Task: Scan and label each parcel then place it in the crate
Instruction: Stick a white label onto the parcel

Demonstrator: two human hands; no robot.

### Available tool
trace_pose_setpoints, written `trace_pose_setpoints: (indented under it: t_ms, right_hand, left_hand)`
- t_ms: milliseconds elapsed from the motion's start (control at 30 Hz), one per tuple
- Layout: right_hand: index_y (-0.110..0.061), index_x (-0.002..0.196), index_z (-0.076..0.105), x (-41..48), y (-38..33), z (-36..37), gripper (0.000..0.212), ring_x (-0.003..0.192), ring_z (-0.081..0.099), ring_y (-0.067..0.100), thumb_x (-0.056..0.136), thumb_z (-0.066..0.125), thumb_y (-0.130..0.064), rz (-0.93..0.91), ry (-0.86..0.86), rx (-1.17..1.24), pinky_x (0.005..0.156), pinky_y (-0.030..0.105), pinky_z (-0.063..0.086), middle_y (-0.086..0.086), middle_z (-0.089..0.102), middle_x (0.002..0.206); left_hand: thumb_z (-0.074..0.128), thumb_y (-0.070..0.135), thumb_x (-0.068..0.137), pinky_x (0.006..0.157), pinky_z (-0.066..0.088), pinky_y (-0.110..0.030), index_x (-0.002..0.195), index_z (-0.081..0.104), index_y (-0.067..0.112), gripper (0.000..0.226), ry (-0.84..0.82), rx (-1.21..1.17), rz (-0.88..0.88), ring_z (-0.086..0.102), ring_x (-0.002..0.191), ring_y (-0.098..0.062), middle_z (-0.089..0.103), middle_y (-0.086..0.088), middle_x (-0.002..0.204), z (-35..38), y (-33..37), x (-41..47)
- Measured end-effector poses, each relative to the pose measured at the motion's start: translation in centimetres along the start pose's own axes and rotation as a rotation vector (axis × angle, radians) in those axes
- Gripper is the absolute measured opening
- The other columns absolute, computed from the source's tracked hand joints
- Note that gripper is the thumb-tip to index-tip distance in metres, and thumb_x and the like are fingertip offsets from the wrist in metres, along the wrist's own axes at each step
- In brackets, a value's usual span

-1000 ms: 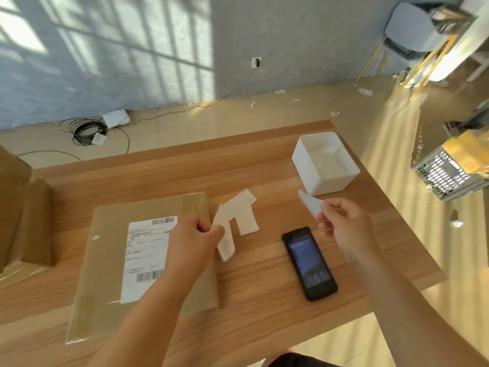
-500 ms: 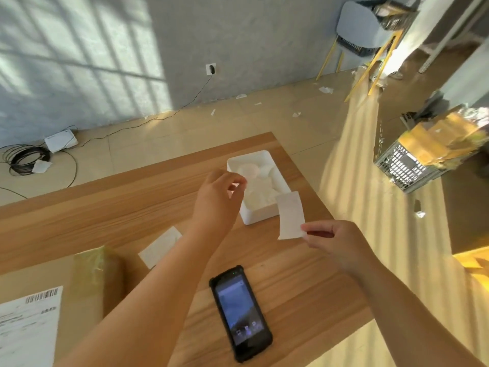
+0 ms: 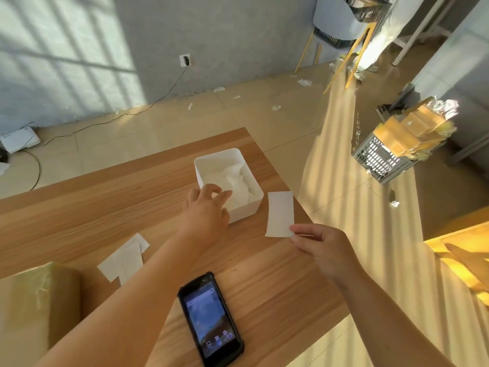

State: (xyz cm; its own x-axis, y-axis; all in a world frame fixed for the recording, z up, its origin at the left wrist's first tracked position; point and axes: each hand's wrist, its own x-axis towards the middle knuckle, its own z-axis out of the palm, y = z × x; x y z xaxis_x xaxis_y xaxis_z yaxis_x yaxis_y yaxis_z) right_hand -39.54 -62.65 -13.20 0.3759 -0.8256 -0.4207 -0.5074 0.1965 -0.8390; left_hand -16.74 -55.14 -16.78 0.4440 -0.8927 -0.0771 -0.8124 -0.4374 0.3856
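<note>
My right hand point(image 3: 318, 247) pinches a blank white label point(image 3: 280, 214) by its lower right corner and holds it upright above the table's right side. My left hand point(image 3: 207, 207) reaches over the near left corner of a white box point(image 3: 248, 209) holding crumpled white paper, with its fingers loosely spread and nothing visible in them. A black handheld scanner point(image 3: 210, 317) lies screen up near the front edge. A brown parcel point(image 3: 31, 303) shows at the lower left, partly cut off. The grey crate point(image 3: 381, 158), filled with several yellow parcels, stands on the floor to the right.
Loose white label sheets point(image 3: 124, 258) lie on the wooden table point(image 3: 105, 197) between the parcel and the box. Paper scraps litter the floor. A cable and a white device point(image 3: 19, 139) sit by the wall, a chair point(image 3: 341, 27) at the back right.
My view has swung right. My left hand carried a paper strip from the parcel to the white box and its fingers have spread there. My right hand keeps the label, now turned flat to me.
</note>
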Motion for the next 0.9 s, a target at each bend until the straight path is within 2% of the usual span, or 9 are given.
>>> trace_pose_setpoints:
  t_ms: [100, 200, 267, 400, 533, 667, 733, 833, 900]
  right_hand:
    - [-0.026, 0.098, 0.074, -0.6, -0.6, 1.3, 0.023, 0.089, 0.069, 0.008, 0.082, 0.073, -0.009, -0.033, -0.054, 0.036, 0.079, 0.019, 0.055, -0.006, 0.073, 0.097]
    - [-0.026, 0.098, 0.074, -1.4, -1.2, 3.2, 0.026, 0.086, 0.067, 0.003, 0.080, 0.075, -0.007, -0.071, -0.129, 0.029, 0.069, 0.010, 0.051, -0.007, 0.073, 0.092]
    - [-0.028, 0.094, 0.074, -2.0, -1.5, 4.7, 0.026, 0.086, 0.067, 0.003, 0.078, 0.076, -0.007, -0.085, -0.177, 0.017, 0.071, 0.013, 0.052, -0.007, 0.073, 0.088]
    - [-0.026, 0.092, 0.073, -3.4, -2.1, 7.9, 0.030, 0.087, 0.069, 0.005, 0.076, 0.076, -0.001, -0.127, -0.290, 0.008, 0.072, 0.016, 0.054, -0.005, 0.075, 0.089]
    - [-0.021, 0.106, 0.070, -5.4, -3.2, 11.4, 0.031, 0.092, 0.069, 0.006, 0.080, 0.073, -0.003, -0.135, -0.429, -0.032, 0.075, 0.020, 0.056, -0.001, 0.073, 0.099]
    - [-0.031, 0.114, 0.058, -7.9, -4.4, 15.5, 0.032, 0.081, 0.072, 0.012, 0.085, 0.070, -0.025, -0.156, -0.423, -0.077, 0.071, 0.032, 0.059, -0.002, 0.076, 0.088]
    - [-0.043, 0.111, 0.050, -9.3, -5.0, 17.7, 0.034, 0.074, 0.072, 0.008, 0.084, 0.070, -0.039, -0.196, -0.402, -0.144, 0.070, 0.032, 0.058, -0.005, 0.075, 0.081]
    - [-0.050, 0.117, 0.042, -11.5, -5.3, 20.9, 0.043, 0.069, 0.071, 0.005, 0.081, 0.066, -0.054, -0.234, -0.382, -0.261, 0.071, 0.031, 0.057, -0.005, 0.073, 0.083]
    - [-0.051, 0.117, 0.042, -12.5, -5.0, 22.8, 0.043, 0.072, 0.070, 0.009, 0.081, 0.064, -0.058, -0.267, -0.359, -0.334, 0.072, 0.033, 0.058, -0.004, 0.071, 0.087]
  left_hand:
    - [0.048, 0.037, 0.094, 0.096, 0.038, -0.029, 0.128, 0.052, 0.030, 0.035, 0.036, -0.349, -0.086, 0.042, 0.117, -0.014, 0.048, 0.007, 0.130, -0.8, 0.7, -3.2]
    - [0.052, 0.043, 0.091, 0.066, 0.044, -0.007, 0.096, 0.064, 0.033, 0.016, -0.064, -0.796, -0.219, 0.057, 0.079, 0.005, 0.066, 0.011, 0.097, -2.1, 1.7, -6.8]
    - [0.057, 0.042, 0.088, 0.062, 0.047, -0.009, 0.092, 0.065, 0.031, 0.014, -0.083, -0.941, -0.294, 0.061, 0.072, 0.003, 0.069, 0.008, 0.085, -2.6, 1.5, -8.6]
    - [0.069, 0.028, 0.083, 0.066, 0.052, -0.018, 0.097, 0.063, 0.027, 0.015, 0.001, -1.022, -0.467, 0.067, 0.075, -0.006, 0.071, 0.004, 0.082, -2.9, -0.8, -11.6]
    - [0.069, 0.019, 0.082, 0.068, 0.051, -0.022, 0.092, 0.064, 0.027, 0.014, 0.097, -1.035, -0.557, 0.065, 0.075, -0.009, 0.069, 0.005, 0.079, -4.0, -3.9, -14.6]
    - [0.066, 0.014, 0.083, 0.073, 0.051, -0.032, 0.086, 0.064, 0.027, 0.013, 0.134, -1.030, -0.552, 0.057, 0.068, -0.011, 0.061, 0.005, 0.072, -5.1, -7.1, -18.4]
    - [0.063, 0.013, 0.084, 0.068, 0.048, -0.027, 0.086, 0.064, 0.027, 0.014, 0.131, -1.045, -0.536, 0.051, 0.065, -0.009, 0.056, 0.005, 0.070, -5.5, -8.6, -20.5]
    - [0.061, 0.012, 0.084, 0.060, 0.044, -0.016, 0.082, 0.063, 0.030, 0.018, 0.132, -1.018, -0.514, 0.049, 0.064, -0.006, 0.053, 0.008, 0.068, -6.2, -11.0, -23.4]
    - [0.058, 0.009, 0.084, 0.066, 0.044, -0.024, 0.077, 0.063, 0.030, 0.023, 0.143, -1.023, -0.505, 0.047, 0.065, -0.008, 0.050, 0.011, 0.064, -6.6, -12.7, -25.3]
